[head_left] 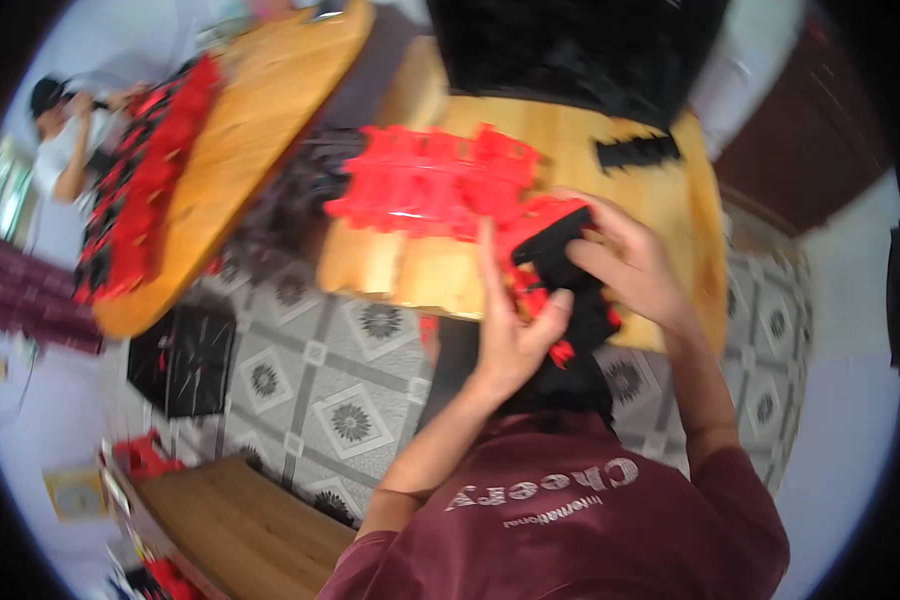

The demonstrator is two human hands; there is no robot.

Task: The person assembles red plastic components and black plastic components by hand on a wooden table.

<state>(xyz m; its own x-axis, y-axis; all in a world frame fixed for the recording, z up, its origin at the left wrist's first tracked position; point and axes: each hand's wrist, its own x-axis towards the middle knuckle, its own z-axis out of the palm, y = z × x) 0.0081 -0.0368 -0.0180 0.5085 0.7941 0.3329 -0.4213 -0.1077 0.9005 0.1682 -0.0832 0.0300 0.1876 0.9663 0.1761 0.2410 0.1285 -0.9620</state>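
Close to the table's near edge, my two hands are on a red-and-black piece point(552, 243), partly hidden by my fingers and blurred; its exact kind I cannot tell. My left hand point(515, 340) holds its near-left side, index finger stretched along it and thumb against the dark part. From the right, my right hand point(630, 258) grips the black upper part with bent fingers. Just left of it lies a row of glossy red plastic pieces point(410, 185) with notched edges. Below my hands, more black and red material point(592, 310) hangs by my lap.
The pale wooden table point(670, 220) carries a black notched strip point(638, 152) and a large black container point(580, 50) at its far side. Left, another wooden table point(260, 110) holds a long red-and-black row point(160, 190), a person point(65, 150) beside it. A brown wooden bench point(250, 515) stands lower left.
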